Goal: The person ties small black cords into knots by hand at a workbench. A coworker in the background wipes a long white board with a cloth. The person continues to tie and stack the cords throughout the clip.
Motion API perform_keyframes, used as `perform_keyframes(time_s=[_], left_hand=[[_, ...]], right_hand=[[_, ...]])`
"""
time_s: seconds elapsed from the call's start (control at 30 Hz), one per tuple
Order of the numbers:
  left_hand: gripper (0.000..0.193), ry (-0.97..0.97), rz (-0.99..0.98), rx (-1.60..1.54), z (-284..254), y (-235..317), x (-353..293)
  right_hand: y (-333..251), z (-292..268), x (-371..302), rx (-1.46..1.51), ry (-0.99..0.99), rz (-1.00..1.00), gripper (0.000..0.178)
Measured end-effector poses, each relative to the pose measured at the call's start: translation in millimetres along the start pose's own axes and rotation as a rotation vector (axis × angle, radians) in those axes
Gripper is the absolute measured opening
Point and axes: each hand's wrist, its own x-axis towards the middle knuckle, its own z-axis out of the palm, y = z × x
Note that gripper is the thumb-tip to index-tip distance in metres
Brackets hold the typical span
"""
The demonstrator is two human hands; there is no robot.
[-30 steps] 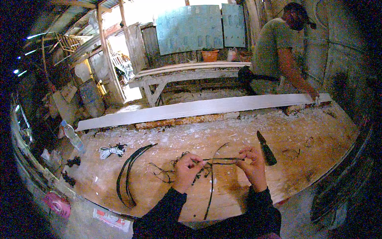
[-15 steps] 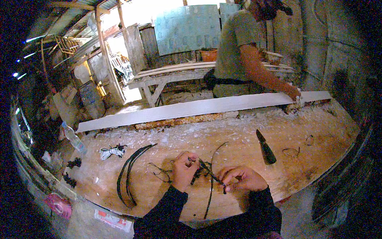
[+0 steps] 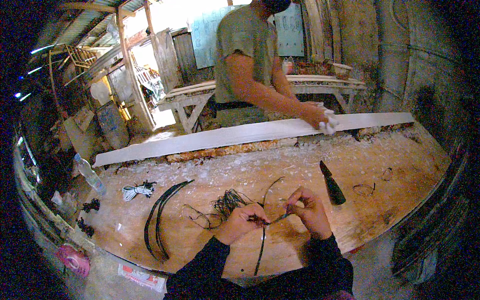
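Note:
My left hand (image 3: pixel 239 223) is closed on a short dark cord (image 3: pixel 278 219), whose other end my right hand (image 3: pixel 311 212) pinches between thumb and fingertips. The cord runs taut between the two hands, just above the wooden tabletop; its part inside the left fist is hidden. Just beyond my left hand lies a loose tangle of thin black string (image 3: pixel 226 202). A long thin dark strip (image 3: pixel 261 250) passes under the cord, lying from near edge toward the far side. To the left rest curved black strips (image 3: pixel 159 217).
A dark pointed cone (image 3: pixel 333 187) lies right of my right hand. At the left are a bundle of white cord (image 3: pixel 138 190) and a clear plastic bottle (image 3: pixel 90 174). A long white board (image 3: pixel 240 131) spans the table's far side, where a person (image 3: pixel 250 65) works with white-covered fingers.
My left hand has come down and nearer, uncovering the string tangle. My right hand has risen slightly and turned upward. The person across has moved left and bent over the white board.

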Motion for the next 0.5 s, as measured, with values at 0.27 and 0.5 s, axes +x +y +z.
perform_keyframes(time_s=[0.27, 0.5], left_hand=[[0.019, -0.127, -0.082, -0.372, -4.1, -0.6, -7.1], [0.01, 0.487, -0.129, 0.08, -11.4, -1.0, 1.2]], right_hand=[[-0.5, 14.1, 2.4, -0.239, 0.334, -0.351, 0.012], [0.6, 3.9, 6.0, -0.322, 0.386, -0.43, 0.004]])
